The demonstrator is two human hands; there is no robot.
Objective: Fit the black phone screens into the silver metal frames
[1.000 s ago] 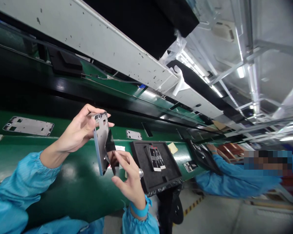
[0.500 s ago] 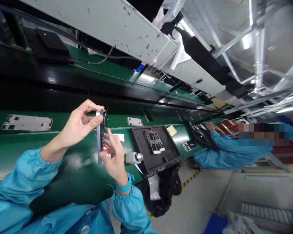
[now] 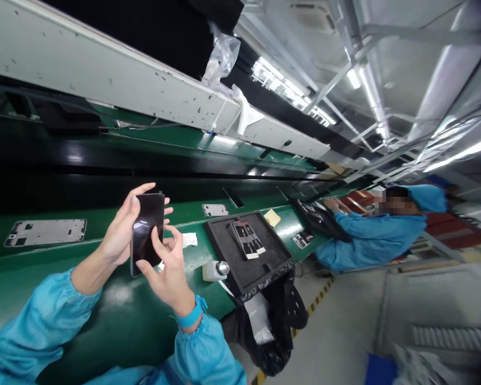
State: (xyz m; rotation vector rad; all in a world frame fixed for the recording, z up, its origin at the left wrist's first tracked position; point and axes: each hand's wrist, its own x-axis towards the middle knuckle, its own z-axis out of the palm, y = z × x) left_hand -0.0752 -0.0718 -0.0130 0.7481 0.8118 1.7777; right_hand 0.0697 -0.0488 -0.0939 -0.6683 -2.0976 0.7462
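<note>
My left hand [image 3: 119,233] is closed around the left edge of a smartphone [image 3: 147,214], its thumb near the upper corner. Fingertips of that hand show behind the phone's right edge. The dark, glossy screen faces me, held upright above the green bench. My right hand [image 3: 169,275] has its thumb and index finger pressed on the lower half of the screen. A blue band circles the right wrist. Partly behind the right hand lies a crumpled white tissue [image 3: 190,239]. To its right stands a small whitish bottle with a metal top [image 3: 214,271].
On the green bench [image 3: 104,321] lie a grey phone plate [image 3: 46,232], a smaller plate [image 3: 215,209] and a dark panel [image 3: 233,197]. A black foam tray [image 3: 220,235] holds several phone parts [image 3: 246,240]. Beneath it hangs a black bag [image 3: 270,353]. A co-worker [image 3: 377,235] sits right.
The phone has turned from edge-on to screen facing me. A thin panel stood away from its frame at the top; now the front looks flush. My right fingers moved onto the screen.
</note>
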